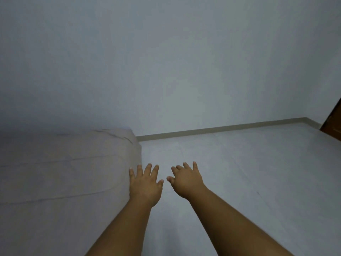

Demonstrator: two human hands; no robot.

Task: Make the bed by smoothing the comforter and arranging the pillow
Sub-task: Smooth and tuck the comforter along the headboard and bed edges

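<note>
Both my arms reach forward, palms down, fingers spread wide. My left hand (144,183) hovers right at the side edge of the bed (55,172), its little finger just at the rim of the covering; whether it touches the cloth I cannot tell. My right hand (186,180) is out over the bare floor (249,172), near the left one, thumbs pointing toward each other with a small gap between them. Neither grip has hold of anything; both are fully open and empty.

The comforter (64,182) lies across the bed on my left, pale and mostly flat, with a few long shallow creases running across it and some small wrinkles at the far corner, where it rounds over and drops down the side. I see no pillow from here.

Beyond the bed a plain pale wall (166,61) rises, with a skirting strip (221,129) running along its foot to the corner of the room. At the far right edge a dark brown wooden piece (334,124) shows, likely a door.
</note>
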